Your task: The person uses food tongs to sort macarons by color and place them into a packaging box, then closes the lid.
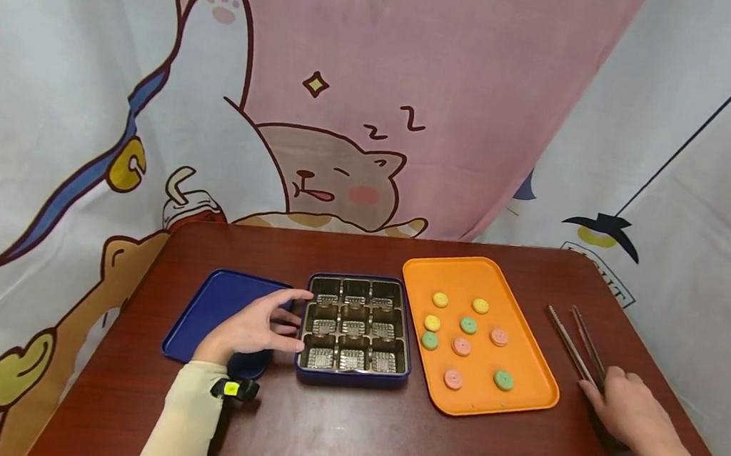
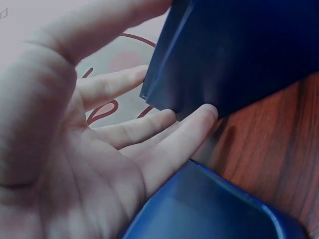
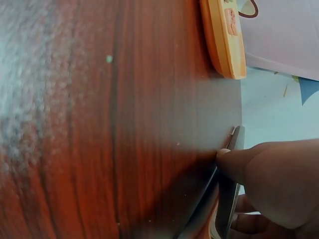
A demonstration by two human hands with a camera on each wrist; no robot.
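My left hand (image 1: 254, 328) rests its fingertips along the left wall of a blue box (image 1: 353, 380), thumb near the front corner and index finger near the back. In the left wrist view its fingers (image 2: 192, 130) are nearly straight against the blue wall. The box holds a metallic insert (image 1: 353, 327) with rows of square compartments that have nothing in them. At the right, my right hand (image 1: 637, 414) holds silver tongs (image 1: 567, 344) low by the table, their arms spread and tips pointing away. The right wrist view shows the thumb on the tongs (image 3: 227, 201).
An orange tray (image 1: 519, 405) carries several small round yellow, green and pink cookies (image 1: 461, 346), spread apart, between box and tongs. A blue lid-like tray (image 1: 221, 292) lies under the left hand's side. A patterned cloth (image 1: 478, 108) hangs behind the brown table (image 1: 349, 441).
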